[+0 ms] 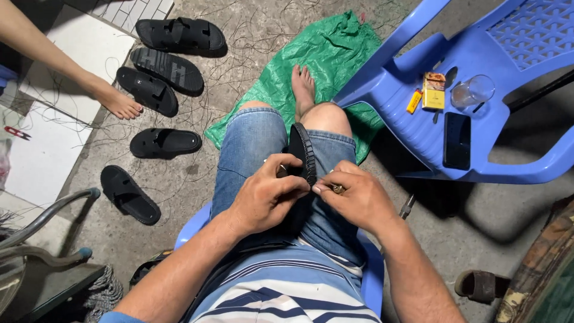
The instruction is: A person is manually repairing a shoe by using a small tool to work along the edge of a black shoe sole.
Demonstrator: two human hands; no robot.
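Note:
I sit on a blue plastic chair with a black sandal (303, 149) standing on edge between my knees, its ribbed sole turned outward. My left hand (266, 194) grips the sandal's near end, fingers curled over it. My right hand (354, 197) pinches a small metal tool (338, 189) against the sandal's edge; a thin thread is too fine to make out. My bare foot (303, 90) rests on a green plastic sheet (323, 60).
Several black sandals (164, 142) lie on the concrete at left, amid loose threads. Another person's bare foot (116, 101) stands there. A tipped blue chair (478, 119) at right carries a phone (457, 140), glass (473, 91), yellow box and lighter.

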